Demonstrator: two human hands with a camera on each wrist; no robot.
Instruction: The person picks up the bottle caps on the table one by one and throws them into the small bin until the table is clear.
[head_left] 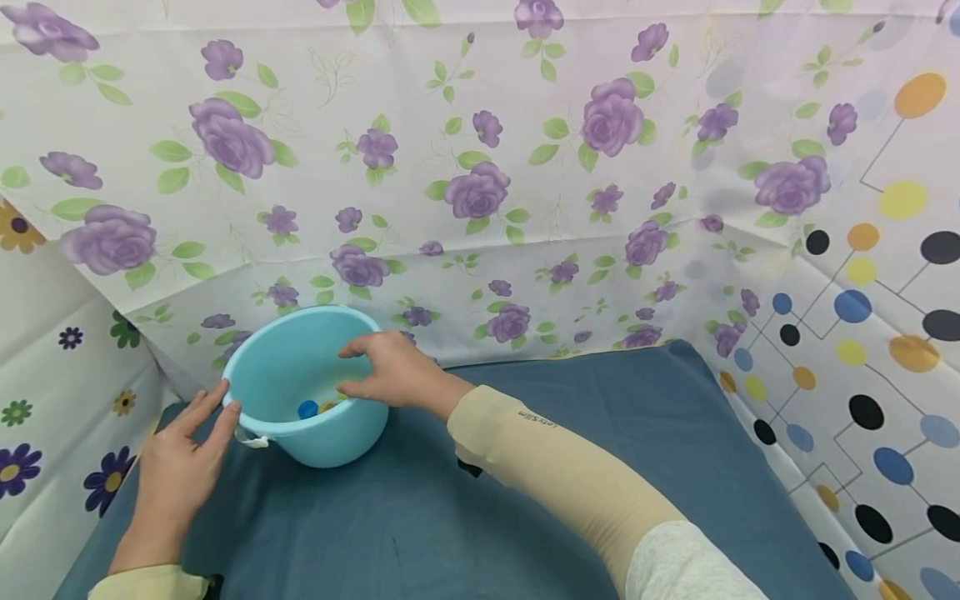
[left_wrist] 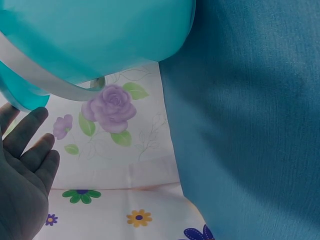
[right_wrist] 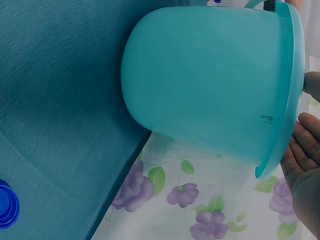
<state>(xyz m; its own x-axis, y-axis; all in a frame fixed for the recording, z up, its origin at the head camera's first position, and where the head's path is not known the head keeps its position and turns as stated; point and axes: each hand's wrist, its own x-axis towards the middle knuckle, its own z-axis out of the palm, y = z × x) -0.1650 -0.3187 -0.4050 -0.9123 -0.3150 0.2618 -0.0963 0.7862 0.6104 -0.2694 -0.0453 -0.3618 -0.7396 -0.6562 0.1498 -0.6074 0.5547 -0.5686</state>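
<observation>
A light-blue bucket stands upright on the blue cloth, near the back left corner. Small blue and yellow pieces show inside it, partly hidden by the near wall. My left hand touches the left of the rim with extended fingertips; in the left wrist view its fingers are spread loosely beside the rim. Over the bucket's right rim reaches my right hand, thumb and fingers apart, nothing visible between them. In the right wrist view that hand is at the bucket's mouth.
Blue cloth covers the table. Flowered sheeting hangs behind, with dotted sheeting on the right. A round blue cap-like thing lies on the cloth. The bucket's white handle hangs down at its side.
</observation>
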